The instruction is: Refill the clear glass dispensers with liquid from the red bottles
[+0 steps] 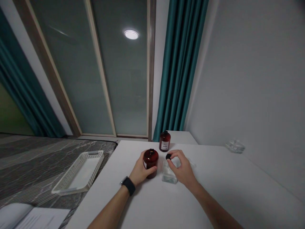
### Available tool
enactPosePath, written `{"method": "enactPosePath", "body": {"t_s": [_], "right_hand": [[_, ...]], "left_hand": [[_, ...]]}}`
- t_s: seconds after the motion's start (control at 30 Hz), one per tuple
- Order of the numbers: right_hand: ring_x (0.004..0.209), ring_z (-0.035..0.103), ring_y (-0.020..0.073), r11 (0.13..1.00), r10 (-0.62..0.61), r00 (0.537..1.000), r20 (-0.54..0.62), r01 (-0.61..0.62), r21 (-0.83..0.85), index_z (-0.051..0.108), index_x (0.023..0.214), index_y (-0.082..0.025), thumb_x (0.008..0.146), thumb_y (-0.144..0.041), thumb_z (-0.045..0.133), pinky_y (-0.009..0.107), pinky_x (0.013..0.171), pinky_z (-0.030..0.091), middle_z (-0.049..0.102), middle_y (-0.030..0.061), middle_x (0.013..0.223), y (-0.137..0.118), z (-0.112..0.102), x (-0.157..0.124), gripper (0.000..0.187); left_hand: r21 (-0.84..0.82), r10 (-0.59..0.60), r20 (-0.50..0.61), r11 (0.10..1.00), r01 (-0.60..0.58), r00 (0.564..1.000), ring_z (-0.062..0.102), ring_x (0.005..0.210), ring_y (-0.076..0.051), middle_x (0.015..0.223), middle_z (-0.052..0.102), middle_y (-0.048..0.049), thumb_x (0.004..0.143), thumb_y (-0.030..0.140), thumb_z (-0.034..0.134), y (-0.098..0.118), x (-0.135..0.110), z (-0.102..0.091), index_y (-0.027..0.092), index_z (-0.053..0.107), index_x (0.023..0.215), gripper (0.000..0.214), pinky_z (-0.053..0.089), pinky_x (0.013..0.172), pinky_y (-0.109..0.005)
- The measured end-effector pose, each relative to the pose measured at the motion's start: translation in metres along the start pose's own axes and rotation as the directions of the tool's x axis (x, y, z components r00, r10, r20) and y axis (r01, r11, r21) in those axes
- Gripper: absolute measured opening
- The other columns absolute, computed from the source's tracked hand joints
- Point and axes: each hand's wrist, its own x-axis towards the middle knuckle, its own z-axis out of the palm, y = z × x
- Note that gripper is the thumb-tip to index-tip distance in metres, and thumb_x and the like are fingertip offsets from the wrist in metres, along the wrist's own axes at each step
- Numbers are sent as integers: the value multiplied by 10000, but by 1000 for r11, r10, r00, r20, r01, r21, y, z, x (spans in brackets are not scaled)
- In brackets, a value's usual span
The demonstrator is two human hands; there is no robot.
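Observation:
My left hand (140, 171) is wrapped round a dark red bottle (151, 161) standing upright on the white table (214, 197); a black watch sits on that wrist. Just right of it stands a clear glass bottle (169, 174). My right hand (182, 168) hovers over the clear bottle and pinches a small black cap (168, 156) between thumb and fingers, at or just above the bottle's top. A second dark red bottle (164, 141) with a white label stands farther back, untouched.
A white perforated plastic tray (78, 173) lies on the grey marbled surface to the left. A clear glass object (235, 146) rests at the table's far right by the wall. Teal curtains and a glass sliding door stand behind. Papers lie at bottom left.

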Motion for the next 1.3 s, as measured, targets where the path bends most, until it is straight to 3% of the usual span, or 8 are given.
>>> {"method": "enactPosePath", "body": {"t_s": [0.2, 0.33, 0.7, 1.1, 1.2, 1.3], "right_hand": [[975, 637, 231, 989, 95, 990, 104, -106, 100, 599, 849, -235, 844, -221, 603, 403, 871, 490, 711, 63, 1013, -9, 25, 36, 15], [982, 646, 215, 975, 119, 968, 223, -157, 161, 642, 910, -230, 846, -227, 592, 395, 870, 477, 734, 56, 1053, -10, 36, 50, 82], [1036, 640, 210, 983, 46, 958, 283, -95, 160, 649, 902, -239, 863, -183, 580, 431, 977, 457, 723, 51, 1068, -15, 40, 50, 98], [1041, 620, 213, 995, 0, 949, 316, -31, 93, 627, 914, -239, 892, -139, 517, 418, 980, 465, 672, 60, 1062, -17, 39, 47, 150], [1045, 615, 211, 995, -4, 942, 334, -28, 92, 615, 921, -240, 903, -148, 504, 414, 984, 459, 672, 54, 1068, -19, 35, 48, 145], [1063, 598, 212, 996, -15, 916, 402, -22, 87, 604, 938, -238, 917, -149, 498, 417, 992, 444, 669, 56, 1074, -21, 30, 51, 140]], "left_hand": [[-31, 6, 6, 1000, -6, 1000, 566, 1205, -271, 1289, 590, -109, 697, 167, 755, -1, -1, 0, 166, 445, 1297, 676, 398, 1088, -445], [-55, -11, 11, 998, 12, 1000, 591, 1164, -260, 1264, 608, -98, 702, 161, 747, -1, -1, 0, 170, 440, 1306, 677, 424, 1060, -434], [-51, 4, 11, 999, -4, 1000, 595, 1162, -276, 1269, 607, -111, 691, 154, 765, 0, -1, 0, 170, 445, 1302, 690, 438, 1048, -441], [-44, 1, 12, 999, -1, 1000, 574, 1174, -281, 1294, 582, -115, 687, 173, 787, -4, -4, 2, 168, 420, 1336, 745, 420, 1064, -436], [-57, 63, 58, 997, -59, 996, 524, 1253, -291, 1365, 542, -134, 821, 299, 707, -3, -4, -5, 160, 409, 1378, 647, 378, 1107, -441], [-98, 107, 91, 990, -98, 990, 482, 1313, -281, 1408, 531, -130, 1001, 405, 431, 0, -3, -14, 169, 460, 1375, 443, 338, 1138, -437]]}}
